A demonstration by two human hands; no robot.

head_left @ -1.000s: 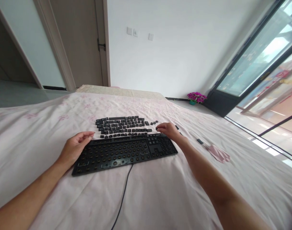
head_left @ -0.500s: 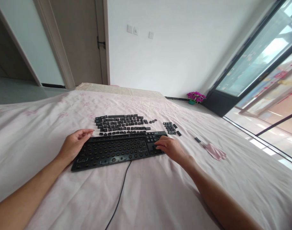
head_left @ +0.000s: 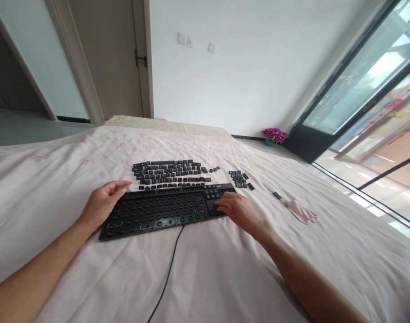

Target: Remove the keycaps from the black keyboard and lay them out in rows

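A black keyboard (head_left: 164,208) lies on the patterned sheet, most of its key posts bare. A small block of keycaps (head_left: 212,194) is seated toward its right side. My left hand (head_left: 105,197) rests at the keyboard's far left corner, fingers stretched out and thumb a little apart, with no object visible in it. Over the right part of the keyboard is my right hand (head_left: 236,207), its fingers bent down and thumb close to them; whatever they hold is hidden. Loose black keycaps (head_left: 167,172) lie in rows just beyond the keyboard.
A smaller group of keycaps (head_left: 237,178) sits farther right. Beyond it lie a wire tool with a dark handle (head_left: 277,195) and a pink cloth (head_left: 302,211). The keyboard cable (head_left: 169,271) runs toward me across the sheet (head_left: 225,273). Purple flowers (head_left: 275,134) stand by the wall.
My right hand has shifted very slightly to the left over the keyboard. My left hand and the loose keycaps look the same; the whole view has moved a touch.
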